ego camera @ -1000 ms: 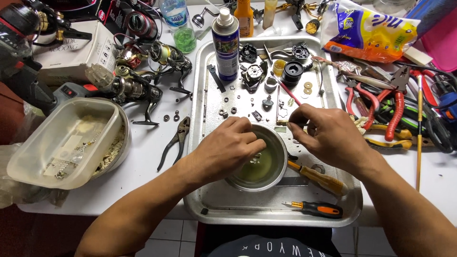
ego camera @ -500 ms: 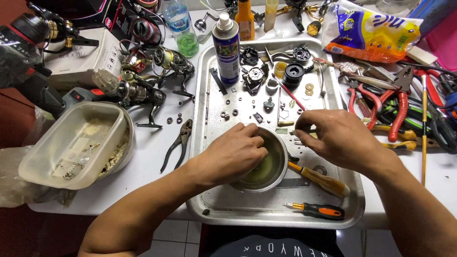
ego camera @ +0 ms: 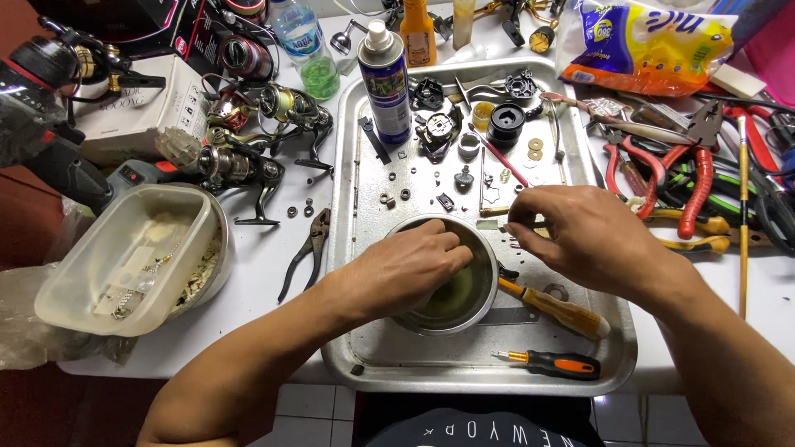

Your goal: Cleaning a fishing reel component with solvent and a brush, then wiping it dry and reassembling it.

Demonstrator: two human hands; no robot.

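A small metal bowl (ego camera: pixel 464 302) of greenish liquid sits in the middle of a steel tray (ego camera: pixel 341 364). My left hand (ego camera: pixel 406 269) reaches over the bowl's left rim with its fingers curled down inside. Its fingertips are hidden, so anything in them does not show. My right hand (ego camera: pixel 584 236) hovers just right of and above the bowl. Its thumb and fingers pinch a thin pale stick (ego camera: pixel 493 212) that points left over the tray. Small dismantled reel parts (ego camera: pixel 439 132), washers and screws lie scattered on the tray's far half.
On the tray stand a spray can (ego camera: pixel 385 79), a yellow-handled screwdriver (ego camera: pixel 556 310) and a small black-and-orange screwdriver (ego camera: pixel 553 365). Black pliers (ego camera: pixel 305 248), fishing reels (ego camera: pixel 248 161) and a plastic tub (ego camera: pixel 124 257) lie to the left. Red-handled pliers (ego camera: pixel 697 186) and other tools crowd the right.
Both hands stay at the bowl. My left hand has shifted slightly right, further into the bowl. My right hand keeps its pinch and has barely moved.
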